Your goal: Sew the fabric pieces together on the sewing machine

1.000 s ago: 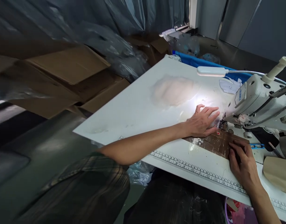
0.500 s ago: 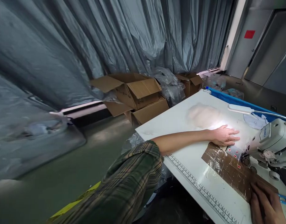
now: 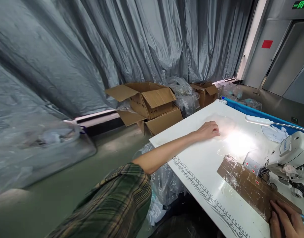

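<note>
Lying flat: glossy, white-streaked brown strip (image 3: 251, 185), right hand (image 3: 287, 220) unclenched on it; left hand (image 3: 207, 131) curled, hold unclear.

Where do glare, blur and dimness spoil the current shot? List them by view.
Head view: glare burns out a patch near the lamp on the white tabletop; head view: bright reflections streak the brown strip; head view: the plastic bag at left is smeared, while the left hand looks fairly sharp; head view: the right hand sits in dimmer light.

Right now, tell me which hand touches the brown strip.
The right hand, resting on the brown strip; the left hand is curled over the table, away from the strip.
</note>
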